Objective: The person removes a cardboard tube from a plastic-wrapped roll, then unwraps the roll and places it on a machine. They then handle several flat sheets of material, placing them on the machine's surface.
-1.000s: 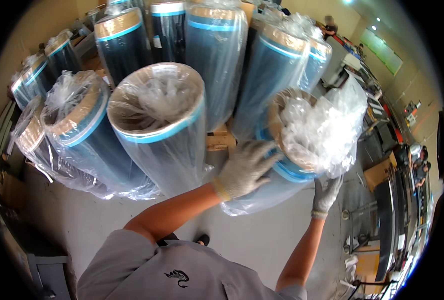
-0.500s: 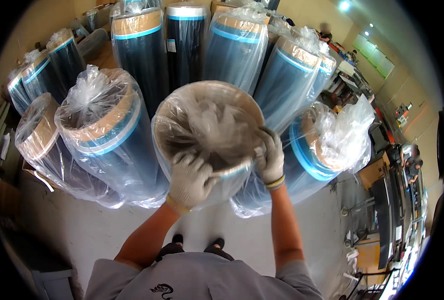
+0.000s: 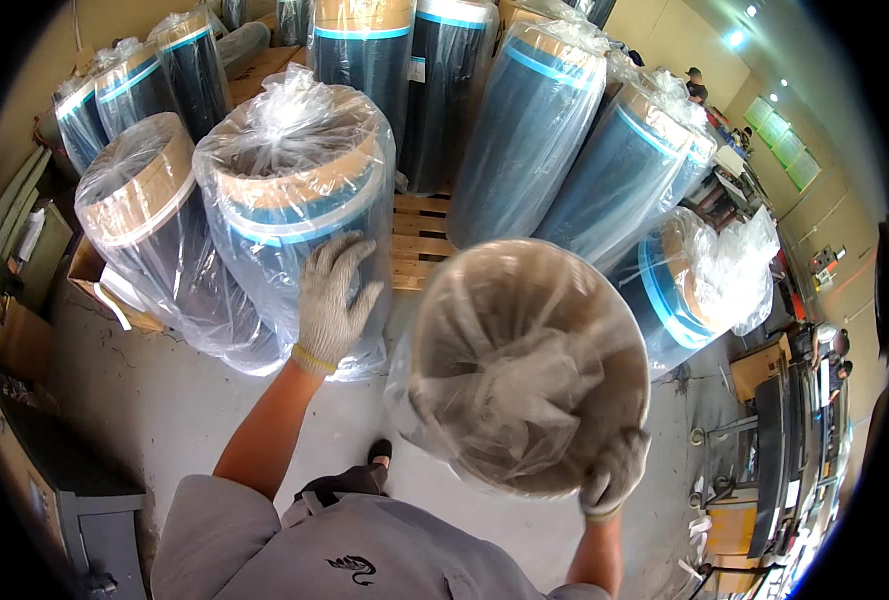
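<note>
Head view: near roll (image 3: 529, 365) lies right of spread left hand (image 3: 332, 302); right hand (image 3: 613, 474) grips roll's rim (image 3: 646, 372).

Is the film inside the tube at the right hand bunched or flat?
Bunched: clear film gathers into a crumpled knot inside the tube.

- The gloves (image 3: 329, 305) were matt, rough-knit cloth.
- The near roll (image 3: 612, 345) looked like brown cardboard inside, under clear, glossy, crumpled film (image 3: 514, 395).
- The pallet (image 3: 419, 243) was bare, matt wood.
- The shirt (image 3: 404, 555) was matt cloth.
- The floor (image 3: 204, 420) looked smooth.
</note>
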{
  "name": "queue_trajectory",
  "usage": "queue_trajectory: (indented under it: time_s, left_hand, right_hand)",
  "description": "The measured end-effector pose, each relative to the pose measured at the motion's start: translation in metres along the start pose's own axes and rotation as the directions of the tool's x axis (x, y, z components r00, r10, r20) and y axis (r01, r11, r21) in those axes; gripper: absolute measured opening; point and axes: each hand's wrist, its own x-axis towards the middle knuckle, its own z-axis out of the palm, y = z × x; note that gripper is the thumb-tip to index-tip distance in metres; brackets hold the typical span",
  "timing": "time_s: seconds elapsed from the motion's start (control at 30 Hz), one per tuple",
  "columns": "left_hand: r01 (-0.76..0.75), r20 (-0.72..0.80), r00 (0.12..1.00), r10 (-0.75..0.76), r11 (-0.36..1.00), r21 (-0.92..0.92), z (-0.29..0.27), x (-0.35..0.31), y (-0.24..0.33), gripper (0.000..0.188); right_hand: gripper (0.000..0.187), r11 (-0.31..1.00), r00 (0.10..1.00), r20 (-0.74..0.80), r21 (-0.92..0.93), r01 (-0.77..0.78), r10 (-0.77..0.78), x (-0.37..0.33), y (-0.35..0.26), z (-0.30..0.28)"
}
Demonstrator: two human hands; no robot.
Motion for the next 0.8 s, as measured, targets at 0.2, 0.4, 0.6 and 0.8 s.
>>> queue_trajectory:
  time_s: [0.2, 0.4, 0.6, 0.8]
  left_hand:
    - [-0.024, -0.076, 0.996, 0.05, 0.948, 0.317, 0.016, 0.037, -0.039, 0.057]
    - [0.114, -0.028, 0.991, -0.134, 0.696, 0.709, 0.035, 0.11, -0.121, 0.066]
    - [0.04, 0.006, 0.999, -0.052, 0.813, 0.581, 0.019, 0.115, -0.131, 0.03]
    - [-0.155, -0.014, 0.985, 0.172, 0.918, 0.366, -0.018, 0.069, -0.133, 0.017]
  right_hand:
    - [0.028, 0.967, 0.988, 0.01, -0.203, -0.151, 0.157, -0.1, -0.117, -0.038]
    - [0.035, 0.883, 0.953, -0.056, -0.362, -0.297, 0.298, -0.146, -0.132, -0.124]
    - [0.041, 0.74, 0.844, -0.253, -0.405, -0.537, 0.474, -0.178, -0.168, -0.107]
    - [0.031, 0.459, 0.718, -0.475, -0.557, -0.693, 0.508, -0.147, -0.198, -0.045]
